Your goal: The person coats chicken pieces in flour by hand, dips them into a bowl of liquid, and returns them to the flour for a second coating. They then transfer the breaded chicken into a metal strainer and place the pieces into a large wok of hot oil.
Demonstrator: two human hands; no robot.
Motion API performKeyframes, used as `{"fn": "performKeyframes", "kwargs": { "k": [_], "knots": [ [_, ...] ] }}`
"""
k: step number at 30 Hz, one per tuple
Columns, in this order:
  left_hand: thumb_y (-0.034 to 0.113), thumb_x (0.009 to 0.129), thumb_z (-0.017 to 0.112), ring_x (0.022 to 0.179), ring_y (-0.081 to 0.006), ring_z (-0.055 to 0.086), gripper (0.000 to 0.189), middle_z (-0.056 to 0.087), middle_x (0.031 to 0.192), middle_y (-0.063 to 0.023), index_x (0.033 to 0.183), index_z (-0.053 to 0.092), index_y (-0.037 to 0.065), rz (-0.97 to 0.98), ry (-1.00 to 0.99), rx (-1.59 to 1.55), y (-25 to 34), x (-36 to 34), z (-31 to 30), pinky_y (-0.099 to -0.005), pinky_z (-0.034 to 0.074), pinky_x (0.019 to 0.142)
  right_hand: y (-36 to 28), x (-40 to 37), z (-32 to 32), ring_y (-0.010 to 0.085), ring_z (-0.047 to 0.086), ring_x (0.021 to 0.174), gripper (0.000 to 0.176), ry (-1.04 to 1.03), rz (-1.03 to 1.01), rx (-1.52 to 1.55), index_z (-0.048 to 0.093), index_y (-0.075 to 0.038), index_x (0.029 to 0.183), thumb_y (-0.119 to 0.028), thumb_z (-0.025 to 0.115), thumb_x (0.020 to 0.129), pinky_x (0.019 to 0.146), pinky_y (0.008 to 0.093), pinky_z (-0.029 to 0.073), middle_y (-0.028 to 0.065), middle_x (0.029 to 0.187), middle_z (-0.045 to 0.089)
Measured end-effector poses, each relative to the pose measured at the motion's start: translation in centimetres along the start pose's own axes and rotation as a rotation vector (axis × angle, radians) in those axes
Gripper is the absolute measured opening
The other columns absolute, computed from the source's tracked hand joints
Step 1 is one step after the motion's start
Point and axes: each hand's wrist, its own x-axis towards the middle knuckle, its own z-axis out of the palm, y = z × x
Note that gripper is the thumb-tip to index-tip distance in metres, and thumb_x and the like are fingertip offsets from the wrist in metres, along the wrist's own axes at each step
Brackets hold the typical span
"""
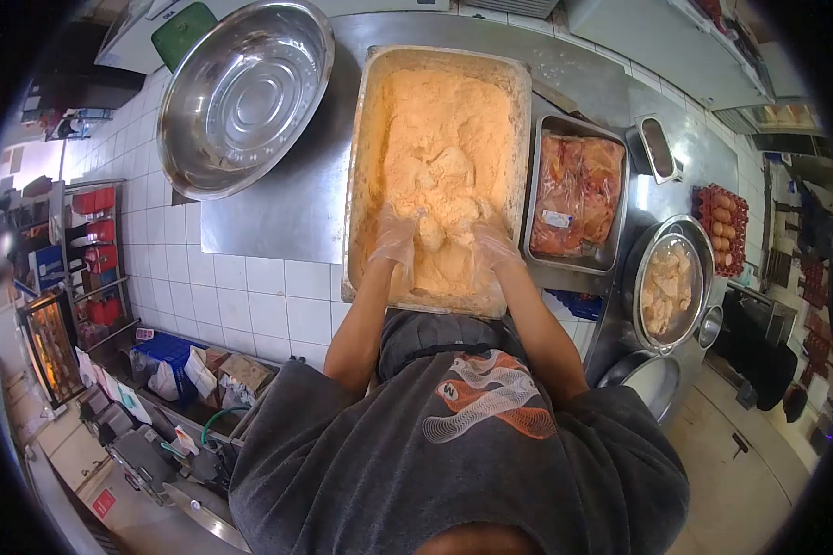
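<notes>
A deep rectangular metal tray (354, 199) holds orange-tinted flour (449, 97). My left hand (396, 238), in a clear plastic glove, is in the flour at the tray's left side. Opposite it, my right hand (493, 242), gloved the same way, reaches into the flour near the right wall. Flour-coated pieces (451, 169) lie in the middle, just beyond and between my hands. Both sets of fingers are sunk in or covered by flour, so whether they grip anything is hidden.
Left of the tray stands a large steel bowl (257, 100). To the right are a tray of bagged raw meat (576, 196), a small metal container (657, 148), a bowl of pale pieces in liquid (668, 287) and egg cartons (722, 231).
</notes>
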Motion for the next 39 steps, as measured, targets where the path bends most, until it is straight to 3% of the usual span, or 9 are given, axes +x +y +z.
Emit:
{"fn": "performKeyframes", "kwargs": {
  "k": [5, 8, 12, 14, 17, 25, 29, 33, 39],
  "knots": [
    [0.036, 0.089, 0.077, 0.106, -0.0423, 0.067, 0.061, 0.069, 0.109, -0.0292, 0.129, 0.059, -0.006, 0.176, 0.074, 0.973, 5.3, -3.1, -1.4, -0.047, 0.055, 0.088, 0.3, -2.2, 0.3, 0.0371, 0.068, 0.098, 0.036, 0.183, -0.453, -1.039, 0.068, -0.002, 0.12, -0.005, 0.061, 0.084, 0.089, 0.0456, 0.054, 0.0207, 0.105, 0.07],
    [0.03, 0.087, 0.079, 0.1, -0.0419, 0.069, 0.048, 0.071, 0.103, -0.0276, 0.12, 0.066, -0.003, 0.329, 0.124, 1.123, 5.1, -4.6, -1.9, -0.0468, 0.055, 0.087, 2.0, -1.5, -0.8, 0.0387, 0.067, 0.094, 0.039, 0.246, -1.024, -1.016, 0.067, -0.002, 0.122, -0.003, 0.062, 0.083, 0.087, 0.0464, 0.053, 0.0208, 0.102, 0.069],
    [0.028, 0.086, 0.078, 0.103, -0.0435, 0.067, 0.051, 0.072, 0.103, -0.0237, 0.125, 0.063, 0.0, 0.587, 0.114, 0.752, 4.8, -5.0, -1.9, -0.0491, 0.054, 0.091, 0.7, 0.7, -0.2, 0.0408, 0.064, 0.108, 0.046, 0.105, -1.137, -0.879, 0.067, -0.002, 0.124, -0.002, 0.065, 0.078, 0.095, 0.0474, 0.051, 0.0231, 0.108, 0.069],
    [0.025, 0.086, 0.078, 0.106, -0.0426, 0.066, 0.05, 0.07, 0.111, -0.0247, 0.126, 0.062, 0.0, 0.684, 0.094, 0.882, 4.2, -4.7, -2.1, -0.0499, 0.053, 0.092, 0.2, 2.3, 0.5, 0.0409, 0.065, 0.105, 0.045, 0.047, -1.286, -0.943, 0.066, -0.001, 0.125, 0.001, 0.062, 0.08, 0.093, 0.0478, 0.052, 0.0229, 0.106, 0.069],
    [0.022, 0.083, 0.08, 0.108, -0.041, 0.066, 0.055, 0.068, 0.116, -0.0248, 0.131, 0.061, 0.002, 0.723, 0.154, 0.928, 1.8, -3.9, -2.7, -0.0485, 0.054, 0.092, -5.0, 1.4, 4.2, 0.0419, 0.065, 0.103, 0.045, -0.166, -0.755, -1.058, 0.064, 0.002, 0.127, 0.004, 0.058, 0.082, 0.091, 0.0473, 0.053, 0.0237, 0.103, 0.069],
    [0.025, 0.088, 0.074, 0.099, -0.0421, 0.066, 0.045, 0.066, 0.106, -0.0254, 0.124, 0.061, 0.001, 0.274, -0.028, 1.199, 2.9, -3.8, -4.3, -0.0509, 0.054, 0.085, -1.6, 9.1, 8.5, 0.0401, 0.066, 0.094, 0.033, -0.164, -0.8, -1.427, 0.064, 0.004, 0.119, 0.004, 0.057, 0.087, 0.084, 0.0474, 0.053, 0.023, 0.095, 0.067],
    [0.025, 0.09, 0.07, 0.095, -0.0419, 0.067, 0.039, 0.066, 0.101, -0.0249, 0.119, 0.062, 0.0, 0.386, 0.053, 1.15, 3.2, -4.3, -4.2, -0.0507, 0.054, 0.083, -4.8, 5.7, 7.1, 0.0403, 0.065, 0.093, 0.025, -0.126, -0.897, -1.281, 0.064, 0.004, 0.111, 0.003, 0.058, 0.087, 0.083, 0.0474, 0.053, 0.0242, 0.094, 0.067],
    [0.023, 0.09, 0.07, 0.089, -0.0425, 0.068, 0.038, 0.067, 0.097, -0.0255, 0.118, 0.063, -0.001, 0.714, 0.169, 1.071, 6.3, -6.0, -3.2, -0.0516, 0.055, 0.077, -4.3, 4.6, 3.3, 0.0393, 0.066, 0.094, 0.034, -0.071, -1.004, -1.078, 0.066, 0.003, 0.118, -0.006, 0.066, 0.086, 0.084, 0.0462, 0.053, 0.0241, 0.095, 0.067],
    [0.018, 0.084, 0.071, 0.089, -0.042, 0.067, 0.028, 0.066, 0.099, -0.0271, 0.103, 0.065, -0.003, 0.947, 0.141, 0.942, 5.5, -4.0, -1.5, -0.0518, 0.054, 0.072, -2.4, 2.5, 0.4, 0.0402, 0.067, 0.091, 0.044, 0.059, -1.034, -1.067, 0.067, 0.0, 0.126, -0.013, 0.07, 0.084, 0.082, 0.047, 0.054, 0.0244, 0.096, 0.069]
  ]
}}
